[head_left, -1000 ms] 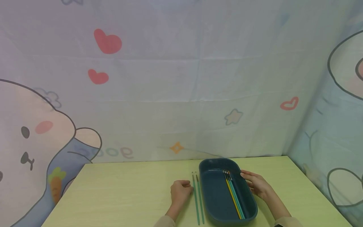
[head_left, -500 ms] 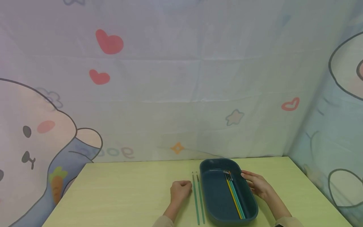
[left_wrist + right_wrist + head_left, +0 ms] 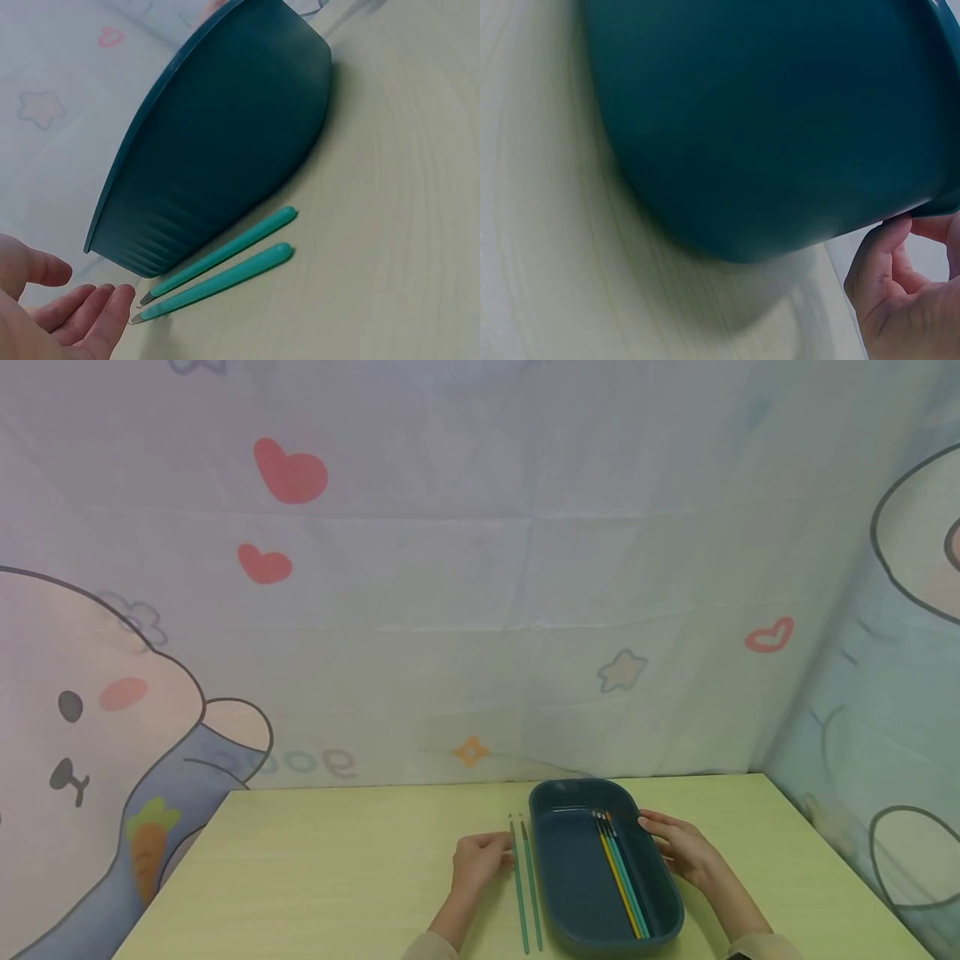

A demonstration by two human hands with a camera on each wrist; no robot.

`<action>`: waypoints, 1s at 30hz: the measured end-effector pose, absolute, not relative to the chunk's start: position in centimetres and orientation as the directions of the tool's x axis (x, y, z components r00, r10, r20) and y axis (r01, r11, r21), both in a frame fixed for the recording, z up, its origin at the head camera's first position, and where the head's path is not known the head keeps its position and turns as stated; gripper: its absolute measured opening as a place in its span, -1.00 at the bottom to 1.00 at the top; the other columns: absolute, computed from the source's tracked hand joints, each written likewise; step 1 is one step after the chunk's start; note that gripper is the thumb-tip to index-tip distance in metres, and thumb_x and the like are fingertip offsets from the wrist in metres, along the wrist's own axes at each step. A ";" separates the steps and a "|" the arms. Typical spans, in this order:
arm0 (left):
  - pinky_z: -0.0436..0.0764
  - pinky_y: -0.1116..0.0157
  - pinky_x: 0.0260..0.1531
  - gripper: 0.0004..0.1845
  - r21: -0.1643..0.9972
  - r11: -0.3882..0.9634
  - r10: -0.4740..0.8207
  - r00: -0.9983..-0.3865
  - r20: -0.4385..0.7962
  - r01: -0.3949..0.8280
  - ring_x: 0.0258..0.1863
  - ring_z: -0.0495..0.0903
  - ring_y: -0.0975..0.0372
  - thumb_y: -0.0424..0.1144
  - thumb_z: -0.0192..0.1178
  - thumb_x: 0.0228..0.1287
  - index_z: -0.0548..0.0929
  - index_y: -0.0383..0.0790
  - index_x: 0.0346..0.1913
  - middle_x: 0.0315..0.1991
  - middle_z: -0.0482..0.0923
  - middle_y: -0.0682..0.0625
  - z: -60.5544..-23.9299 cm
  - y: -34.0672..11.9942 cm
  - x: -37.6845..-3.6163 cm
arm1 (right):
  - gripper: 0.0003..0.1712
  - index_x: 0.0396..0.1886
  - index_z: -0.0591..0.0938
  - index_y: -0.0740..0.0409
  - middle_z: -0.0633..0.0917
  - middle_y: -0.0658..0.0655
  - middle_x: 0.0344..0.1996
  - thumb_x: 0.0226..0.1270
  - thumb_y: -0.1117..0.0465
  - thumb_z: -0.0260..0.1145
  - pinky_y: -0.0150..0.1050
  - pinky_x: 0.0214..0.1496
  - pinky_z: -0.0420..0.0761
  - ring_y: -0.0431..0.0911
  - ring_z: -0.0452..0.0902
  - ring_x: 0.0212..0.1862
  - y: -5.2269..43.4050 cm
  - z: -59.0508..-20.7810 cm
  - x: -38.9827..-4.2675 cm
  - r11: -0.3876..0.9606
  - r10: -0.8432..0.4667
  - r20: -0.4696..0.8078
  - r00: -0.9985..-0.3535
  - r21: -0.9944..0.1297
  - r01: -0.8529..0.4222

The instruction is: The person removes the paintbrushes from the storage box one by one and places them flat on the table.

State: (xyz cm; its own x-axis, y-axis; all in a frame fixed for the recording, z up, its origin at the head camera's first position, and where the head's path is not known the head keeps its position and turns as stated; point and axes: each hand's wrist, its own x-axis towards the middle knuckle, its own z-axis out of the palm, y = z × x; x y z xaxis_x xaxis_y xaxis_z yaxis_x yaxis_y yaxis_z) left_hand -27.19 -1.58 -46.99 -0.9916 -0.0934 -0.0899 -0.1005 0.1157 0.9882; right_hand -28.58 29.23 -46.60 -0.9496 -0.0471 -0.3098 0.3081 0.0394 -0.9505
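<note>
Head view: low and centre on the table (image 3: 337,860), the left hand (image 3: 480,862) rests with loosely curled fingers touching the nearer of two green brushes (image 3: 525,885), gripping nothing. Right of them, the right hand (image 3: 678,847) rests relaxed against the dark blue tray (image 3: 558,860).

Left wrist view: the green brushes (image 3: 217,274) lie just beside the tray wall (image 3: 225,150) at lower centre, the fingers (image 3: 97,322) released.

Right wrist view: fingertips (image 3: 889,240) touch the tray rim (image 3: 937,202).

The brushes look light, stiff and thin (likely prone to roll), so a mid-handle pinch suits best.

The tray (image 3: 600,793) walls off the table (image 3: 337,877) to the right of the two green brushes (image 3: 525,885). Bare tabletop lies open to their left, save the left hand (image 3: 480,864).
</note>
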 end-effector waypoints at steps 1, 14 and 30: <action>0.74 0.30 -0.30 -0.68 0.989 0.105 -0.091 -0.992 -0.090 -0.100 -0.43 0.73 0.17 -0.28 0.20 0.15 0.67 -0.48 -0.12 -0.18 0.70 -0.27 -46.9 -1.5 -27.1 | -0.22 0.43 0.19 0.31 0.69 -0.15 -0.28 0.38 0.01 0.21 -0.37 -0.23 0.68 -0.26 0.64 -0.23 29.2 -46.6 -28.6 0.038 -0.045 -0.311 -0.949 -0.950 0.309; 0.73 0.38 -0.31 -0.65 0.995 0.034 -0.063 -0.994 -0.091 -0.093 -0.40 0.72 0.22 -0.26 0.17 0.20 0.65 -0.51 -0.09 -0.25 0.72 -0.20 -45.9 -1.2 -26.7 | -0.24 0.43 0.20 0.32 0.69 -0.16 -0.28 0.39 0.03 0.20 -0.37 -0.22 0.67 -0.26 0.62 -0.23 29.2 -46.6 -28.6 0.034 -0.033 -0.318 -0.947 -0.948 0.317; 0.74 0.37 -0.36 -0.64 0.998 -0.017 -0.027 -0.998 -0.064 -0.064 -0.45 0.71 0.26 -0.24 0.22 0.20 0.66 -0.50 -0.08 -0.14 0.69 -0.30 -44.0 0.0 -26.4 | -0.26 0.42 0.22 0.31 0.69 -0.16 -0.27 0.39 0.04 0.20 -0.37 -0.21 0.68 -0.25 0.62 -0.21 29.1 -46.5 -28.5 0.028 -0.035 -0.316 -0.948 -0.949 0.315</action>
